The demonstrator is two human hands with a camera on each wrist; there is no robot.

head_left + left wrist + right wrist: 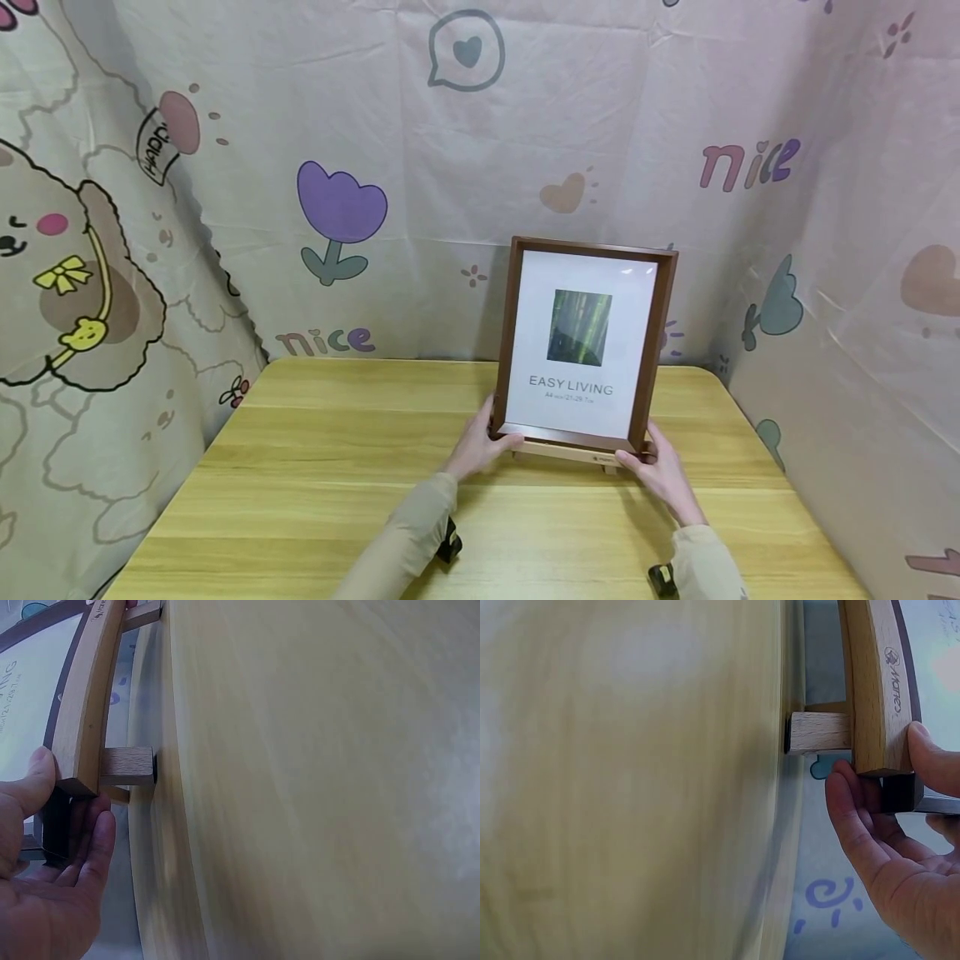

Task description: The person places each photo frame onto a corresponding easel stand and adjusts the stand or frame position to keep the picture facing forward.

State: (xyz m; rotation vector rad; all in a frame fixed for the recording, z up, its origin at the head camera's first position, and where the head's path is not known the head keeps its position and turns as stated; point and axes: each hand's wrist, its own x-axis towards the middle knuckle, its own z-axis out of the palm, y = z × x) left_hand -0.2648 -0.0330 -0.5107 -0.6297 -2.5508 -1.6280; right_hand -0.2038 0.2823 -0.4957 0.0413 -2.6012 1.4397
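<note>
A brown picture frame [581, 346] with a white "EASY LIVING" insert stands upright, leaning slightly back, on the light wooden ledge of a small easel [566, 453]. My left hand [480, 442] grips its lower left corner, thumb in front and fingers below and behind. At the lower right corner, my right hand [662, 468] holds it the same way. In the left wrist view, the fingertips are close to the end of the easel ledge [86, 712]. The right wrist view shows the thumb beside the printed ledge [877, 690]. Most of the easel is hidden behind the frame.
The easel's short feet [127, 765] stand on a wood-grain table [337, 433]. A printed cloth [465, 150] hangs close behind the table and along both sides. Dark devices [450, 542] are strapped at both wrists.
</note>
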